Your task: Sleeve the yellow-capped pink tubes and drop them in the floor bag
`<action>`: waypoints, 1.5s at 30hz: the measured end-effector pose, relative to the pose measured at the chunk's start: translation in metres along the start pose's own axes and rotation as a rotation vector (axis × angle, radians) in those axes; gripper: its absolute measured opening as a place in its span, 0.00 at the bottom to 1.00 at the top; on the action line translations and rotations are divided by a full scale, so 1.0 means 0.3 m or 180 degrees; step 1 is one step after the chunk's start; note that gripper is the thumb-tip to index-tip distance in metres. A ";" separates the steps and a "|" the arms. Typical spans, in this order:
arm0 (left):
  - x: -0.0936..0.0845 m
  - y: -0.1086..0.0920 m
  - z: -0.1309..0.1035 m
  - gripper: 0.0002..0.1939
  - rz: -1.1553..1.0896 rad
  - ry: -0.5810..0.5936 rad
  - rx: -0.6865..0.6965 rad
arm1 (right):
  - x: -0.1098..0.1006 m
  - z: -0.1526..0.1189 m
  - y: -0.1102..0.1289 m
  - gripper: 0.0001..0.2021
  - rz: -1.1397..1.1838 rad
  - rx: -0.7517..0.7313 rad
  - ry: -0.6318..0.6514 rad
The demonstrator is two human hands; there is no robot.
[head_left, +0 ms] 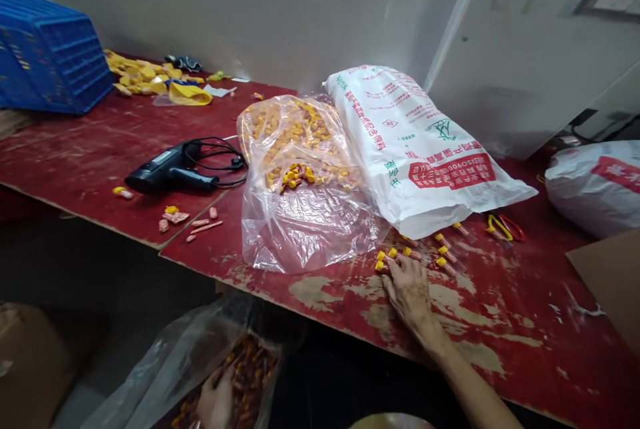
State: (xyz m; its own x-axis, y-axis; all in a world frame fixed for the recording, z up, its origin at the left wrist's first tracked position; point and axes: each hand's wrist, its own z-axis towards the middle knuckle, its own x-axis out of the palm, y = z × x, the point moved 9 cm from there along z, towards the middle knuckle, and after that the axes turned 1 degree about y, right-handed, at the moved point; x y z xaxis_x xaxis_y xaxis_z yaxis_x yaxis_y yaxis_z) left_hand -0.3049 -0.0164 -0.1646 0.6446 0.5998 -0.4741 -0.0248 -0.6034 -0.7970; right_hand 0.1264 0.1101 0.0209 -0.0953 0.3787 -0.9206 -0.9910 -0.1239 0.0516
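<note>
My right hand (411, 292) lies palm down on the red table, its fingers stretched out over small pinkish tubes with yellow caps (393, 253). The fingertips cover part of these tubes. More such tubes (447, 257) lie just right of the hand. Lower down, my left hand (217, 399) is inside a plastic-lined box among many yellow-capped tubes (257, 372). Its fingers are blurred and partly hidden among the pieces. Ahead of both hands sits a clear plastic bag (305, 229) with many yellow-capped pieces in it.
A full white printed sack (415, 142) lies beside the clear bag. A black heat gun (167, 169) with its cord rests left of it. At the far left are a blue crate (55, 49) and yellow pieces (145, 72). Another white sack (595, 176) stands right.
</note>
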 end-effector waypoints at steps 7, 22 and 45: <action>0.121 -0.379 -0.265 0.22 -0.1010 0.0292 0.0953 | 0.003 -0.059 -0.007 0.06 0.0340 -0.0144 0.0491; 0.640 -0.468 -0.867 0.16 -0.1375 0.3801 -0.0716 | 0.044 -0.219 -0.324 0.13 -0.0819 0.0477 0.2911; 0.714 -0.443 -0.984 0.18 -0.1923 0.3962 -0.1602 | -0.040 -0.062 -0.494 0.07 -0.0861 0.0830 0.0536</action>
State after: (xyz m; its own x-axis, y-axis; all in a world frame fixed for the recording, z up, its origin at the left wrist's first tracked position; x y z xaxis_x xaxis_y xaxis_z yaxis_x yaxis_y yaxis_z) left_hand 0.0621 0.0371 -0.0497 0.6942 0.1503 0.7040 0.5759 -0.7026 -0.4179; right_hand 0.2762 0.1068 0.0172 0.1674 0.2075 -0.9638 -0.9709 0.2045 -0.1246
